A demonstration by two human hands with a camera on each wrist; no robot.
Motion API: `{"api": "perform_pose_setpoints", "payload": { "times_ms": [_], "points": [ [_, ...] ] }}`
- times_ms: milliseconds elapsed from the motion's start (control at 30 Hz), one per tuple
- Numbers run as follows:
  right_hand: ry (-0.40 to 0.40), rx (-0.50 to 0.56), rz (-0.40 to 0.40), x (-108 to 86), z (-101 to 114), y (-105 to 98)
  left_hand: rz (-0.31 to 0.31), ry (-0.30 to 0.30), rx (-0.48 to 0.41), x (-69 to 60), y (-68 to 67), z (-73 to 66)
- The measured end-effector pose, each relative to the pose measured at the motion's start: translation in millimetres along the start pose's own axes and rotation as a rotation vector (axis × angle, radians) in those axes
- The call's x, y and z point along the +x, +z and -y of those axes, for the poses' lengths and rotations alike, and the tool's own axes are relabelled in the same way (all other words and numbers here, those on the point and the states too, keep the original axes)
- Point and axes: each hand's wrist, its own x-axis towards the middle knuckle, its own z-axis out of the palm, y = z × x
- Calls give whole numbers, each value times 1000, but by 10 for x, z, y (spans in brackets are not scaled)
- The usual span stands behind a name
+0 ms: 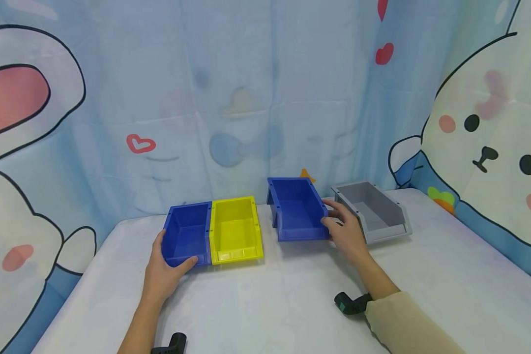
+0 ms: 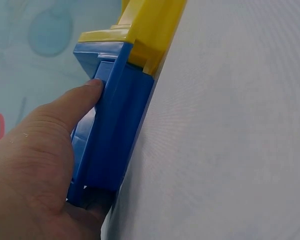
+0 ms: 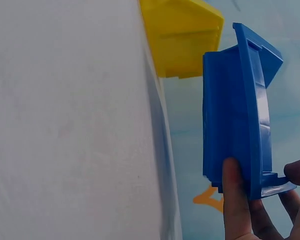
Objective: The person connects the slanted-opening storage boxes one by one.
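Curtains (image 1: 318,64) (cartoon-printed) edging a table (image 1: 274,305) suggest a booth.

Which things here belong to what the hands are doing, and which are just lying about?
In the job:
left blue bin, in left hand
right blue bin, in right hand
yellow bin, likely

Probably just lying about:
gray bin, not held
patterned curtain

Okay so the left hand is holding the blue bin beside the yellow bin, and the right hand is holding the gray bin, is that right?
Not quite: the right hand is holding a second blue bin, not the gray bin, as the right wrist view shows. The left hand is holding the first blue bin beside the yellow bin.
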Motion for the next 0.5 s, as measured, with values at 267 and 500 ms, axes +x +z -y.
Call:
{"api": "perform_pose_setpoints", "payload": {
  "times_ms": [267,500],
  "points": [
    [-14,102,42,-1,37,58,6,16,-9,-2,11,8],
    [-29,168,67,-26,131,144,2,18,-2,-1,6,7]
  ]
}}
